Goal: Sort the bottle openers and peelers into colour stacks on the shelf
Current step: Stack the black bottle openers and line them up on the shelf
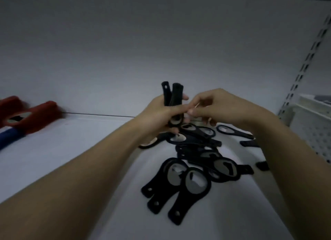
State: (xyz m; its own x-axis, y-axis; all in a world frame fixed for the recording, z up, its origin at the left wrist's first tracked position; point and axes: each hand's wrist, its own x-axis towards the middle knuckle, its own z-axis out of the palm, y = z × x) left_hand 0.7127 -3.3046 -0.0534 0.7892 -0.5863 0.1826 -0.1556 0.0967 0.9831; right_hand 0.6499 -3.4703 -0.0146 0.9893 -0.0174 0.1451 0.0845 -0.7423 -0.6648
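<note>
My left hand [157, 112] grips a small bunch of black bottle openers [174, 98] upright, handles pointing up, above the white shelf [71, 150]. My right hand [218, 105] is close beside it, fingers curled, fingertips meeting the bunch near its lower end; whether it pinches anything I cannot tell. Below both hands several black bottle openers [193, 170] with metal insets lie scattered in a loose pile. At the far left, red openers [34, 114] lie against the back wall, with a blue one [9, 136] in front of them.
A white perforated basket [311, 125] stands at the right edge beside a slotted shelf upright [304, 60]. The grey back panel [143, 52] rises right behind the hands. Stray black openers [234, 131] lie near the basket.
</note>
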